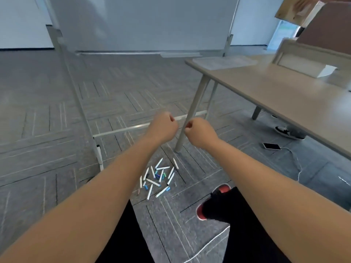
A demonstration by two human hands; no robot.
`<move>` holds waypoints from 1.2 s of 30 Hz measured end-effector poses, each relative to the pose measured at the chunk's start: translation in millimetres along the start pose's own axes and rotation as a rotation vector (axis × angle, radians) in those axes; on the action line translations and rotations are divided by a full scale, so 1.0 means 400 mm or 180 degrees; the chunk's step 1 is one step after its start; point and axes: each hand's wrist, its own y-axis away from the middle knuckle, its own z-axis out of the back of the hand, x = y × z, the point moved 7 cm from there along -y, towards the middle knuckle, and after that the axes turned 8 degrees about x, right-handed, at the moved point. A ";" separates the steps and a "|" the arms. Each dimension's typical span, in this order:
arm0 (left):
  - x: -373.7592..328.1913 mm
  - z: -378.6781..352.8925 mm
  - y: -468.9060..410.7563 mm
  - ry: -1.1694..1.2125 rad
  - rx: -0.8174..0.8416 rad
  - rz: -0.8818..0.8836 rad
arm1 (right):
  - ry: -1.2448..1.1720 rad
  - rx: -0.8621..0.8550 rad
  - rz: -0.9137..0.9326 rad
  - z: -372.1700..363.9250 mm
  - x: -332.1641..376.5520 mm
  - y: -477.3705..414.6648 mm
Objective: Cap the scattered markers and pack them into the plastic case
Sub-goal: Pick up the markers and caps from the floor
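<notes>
Several white markers point(157, 177) lie scattered on the grey carpet below my outstretched arms, with loose blue and green caps point(158, 175) mixed among them. My left hand point(163, 128) and my right hand point(199, 131) are held out side by side above the floor, both curled into fists. Nothing shows inside either fist. The hands are well above the markers and do not touch them. No plastic case shows among the markers.
A table point(284, 95) stands at the right, its front leg point(190, 118) just behind my hands. A whiteboard stand point(136, 25) fills the back. A phone point(271, 146) with a cable lies on the floor at right. My shoe point(212, 202) is beside the markers.
</notes>
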 end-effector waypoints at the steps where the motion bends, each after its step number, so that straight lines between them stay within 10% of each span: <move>1: 0.025 -0.014 -0.012 0.0019 0.0044 0.0076 | -0.0005 0.0052 -0.0018 -0.025 -0.009 -0.021; 36: 1.266 -0.885 -0.340 -0.1544 0.1863 0.2173 | 0.0013 0.2185 -0.1124 -1.380 -0.546 -0.531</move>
